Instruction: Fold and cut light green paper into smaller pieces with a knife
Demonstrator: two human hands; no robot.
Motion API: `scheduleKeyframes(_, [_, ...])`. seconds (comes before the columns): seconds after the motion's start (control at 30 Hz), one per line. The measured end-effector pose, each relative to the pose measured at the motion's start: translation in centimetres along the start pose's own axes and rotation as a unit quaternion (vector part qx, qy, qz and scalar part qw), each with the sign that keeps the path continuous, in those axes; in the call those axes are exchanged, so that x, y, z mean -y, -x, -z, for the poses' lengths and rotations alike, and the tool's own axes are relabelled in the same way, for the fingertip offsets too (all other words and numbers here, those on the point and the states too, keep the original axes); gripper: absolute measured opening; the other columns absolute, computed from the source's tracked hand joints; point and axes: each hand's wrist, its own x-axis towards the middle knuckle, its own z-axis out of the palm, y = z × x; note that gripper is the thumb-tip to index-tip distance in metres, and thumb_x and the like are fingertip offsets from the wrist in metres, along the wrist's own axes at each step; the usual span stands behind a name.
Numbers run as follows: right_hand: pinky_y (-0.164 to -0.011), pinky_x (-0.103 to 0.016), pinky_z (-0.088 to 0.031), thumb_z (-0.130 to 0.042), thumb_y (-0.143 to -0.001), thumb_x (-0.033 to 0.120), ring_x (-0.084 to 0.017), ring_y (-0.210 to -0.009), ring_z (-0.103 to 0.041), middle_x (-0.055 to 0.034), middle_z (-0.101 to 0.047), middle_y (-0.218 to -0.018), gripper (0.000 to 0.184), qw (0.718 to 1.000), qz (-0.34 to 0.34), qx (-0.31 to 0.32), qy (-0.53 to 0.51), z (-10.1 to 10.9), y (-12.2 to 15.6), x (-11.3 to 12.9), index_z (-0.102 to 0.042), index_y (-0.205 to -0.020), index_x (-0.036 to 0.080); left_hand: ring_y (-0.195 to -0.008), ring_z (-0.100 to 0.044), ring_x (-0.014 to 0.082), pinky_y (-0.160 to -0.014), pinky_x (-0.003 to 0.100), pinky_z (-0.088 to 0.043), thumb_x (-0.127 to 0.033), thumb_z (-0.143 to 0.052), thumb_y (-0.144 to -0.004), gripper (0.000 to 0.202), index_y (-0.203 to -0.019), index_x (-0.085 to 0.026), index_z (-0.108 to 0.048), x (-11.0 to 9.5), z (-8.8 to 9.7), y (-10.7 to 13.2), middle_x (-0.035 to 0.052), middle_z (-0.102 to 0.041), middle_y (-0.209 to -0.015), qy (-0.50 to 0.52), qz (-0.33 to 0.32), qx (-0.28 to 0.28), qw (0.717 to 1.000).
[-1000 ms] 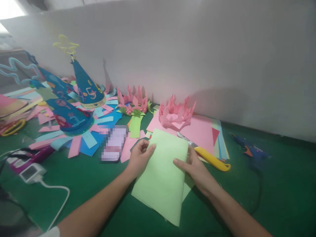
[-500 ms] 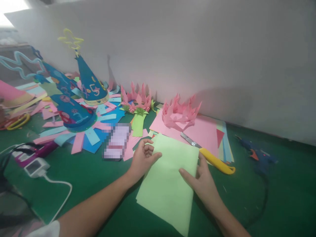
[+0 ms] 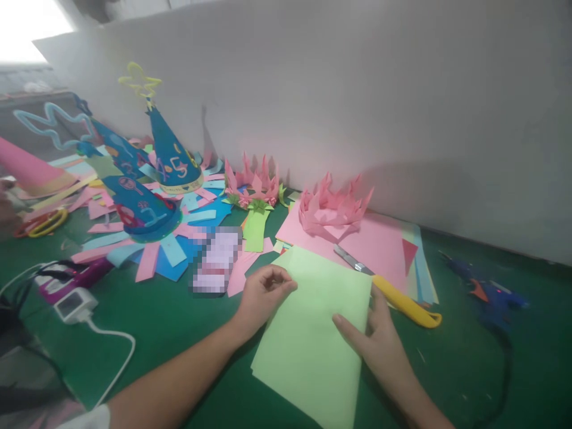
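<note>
Pale green rectangular paper (image 3: pixel 319 339), smooth and matte, lies between the hands, two layers showing at its lower left corner. The left hand (image 3: pixel 261 301) curls at the upper left edge, thumb and index fingertips nearly pressed together over the paper; whether they pinch it I cannot tell. The right hand (image 3: pixel 384 342) grips the right edge, thumb laid on the face and well spread from the other fingers, which wrap the edge. Just beyond the right fingers lies a yellow-handled metal-bladed cutter (image 3: pixel 402 301), and farther ahead stands a spiky pink paper crown (image 3: pixel 313 217) on flat pink sheets (image 3: pixel 384 244). Well to the right of them, a blue glue gun (image 3: pixel 491 292) with an orange trigger rests on the green bench (image 3: pixel 165 316). Ahead of the left fingers are a phone (image 3: pixel 217 262) with a pixelated screen and a pink crown with green leaves (image 3: pixel 254 182). Farther left stand blue paper cones (image 3: pixel 172 149); one reads "5", its pale band's lettering too blurred to read.
</note>
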Motion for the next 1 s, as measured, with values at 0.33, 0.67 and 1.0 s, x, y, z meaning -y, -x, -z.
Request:
scheduleKeyframes(0.33, [-0.076, -0.044, -0.057, -0.075, -0.065, 0.044, -0.028, -0.091, -0.067, -0.0102, -0.066, -0.113, 0.091, 1.000, 0.004, -0.019, -0.010, -0.44, 0.30, 0.11, -0.024, -0.139, 0.027, -0.075, -0.061, 0.0175, -0.067, 0.027, -0.049, -0.032, -0.071, -0.071, 0.015, -0.071, -0.017, -0.073, -0.03, 0.31, -0.15, 0.0066, -0.067, -0.079, -0.041, -0.063, -0.007, 0.997])
scheduleKeyframes(0.67, [-0.080, -0.043, -0.056, -0.075, -0.065, 0.046, -0.027, -0.094, -0.066, -0.0112, -0.065, -0.114, 0.092, 0.999, -0.004, -0.027, -0.021, -0.54, 0.38, 0.19, -0.024, -0.139, 0.026, -0.072, -0.061, 0.0163, -0.065, 0.026, -0.049, -0.024, -0.070, -0.073, 0.008, -0.077, -0.020, -0.075, 0.09, 0.03, 0.07, 0.0058, -0.067, -0.076, -0.069, -0.119, -0.025, 0.990])
scheduleKeyframes(1.0, [-0.080, -0.042, -0.056, -0.074, -0.066, 0.047, -0.027, -0.097, -0.065, -0.0109, -0.063, -0.119, 0.093, 0.999, 0.001, -0.033, -0.020, -0.68, 0.51, 0.02, -0.022, -0.141, 0.026, -0.072, -0.060, 0.0163, -0.064, 0.026, -0.048, -0.028, -0.071, -0.073, 0.010, -0.079, -0.021, -0.076, 0.47, 0.11, -0.03, 0.0055, -0.065, -0.076, -0.070, -0.102, -0.023, 0.992])
